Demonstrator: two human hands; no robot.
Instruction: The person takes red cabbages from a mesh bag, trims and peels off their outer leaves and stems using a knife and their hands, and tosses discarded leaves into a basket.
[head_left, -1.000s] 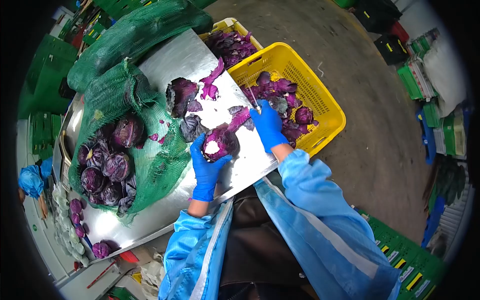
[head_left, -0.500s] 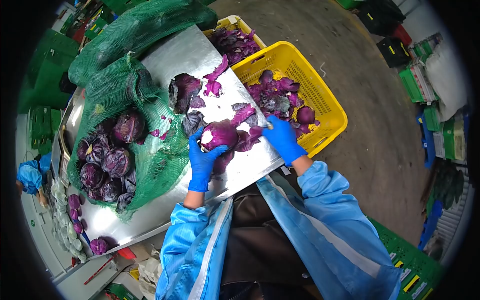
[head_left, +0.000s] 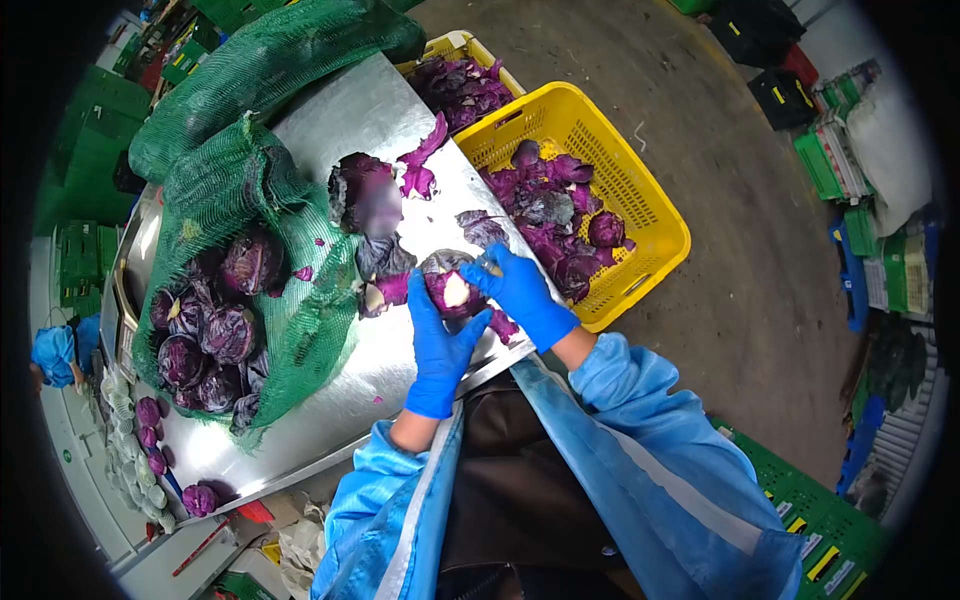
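Cabbage (head_left: pixel 456 290), one, purple with a pale cut patch, at the near right corner of the counter (head_left: pixel 345 110). Left hand (head_left: pixel 443 345), blue-gloved, wrapped about the cabbage's left and near sides, thumb and fingers parted by its width. Right hand (head_left: pixel 522 292), blue-gloved, fingers bent against the cabbage's right side, hiding part of the counter's right edge; whether it grips a tool, cannot tell. Net bag (head_left: pixel 300 345), green, on the counter's left part, several heads showing in its mouth; a strip of metal between it and the left wrist, a wider stretch toward the far end. Leaves (head_left: pixel 362 195), loose, mostly beyond the hands, one piece just left of the left hand. Crate (head_left: pixel 655 205), yellow, just beside the right edge, trimmings within, rim space around them. Second crate (head_left: pixel 458 42), yellow, behind it, also filled with trimmings. Floor (head_left: pixel 745 260), a broad run right of both crates
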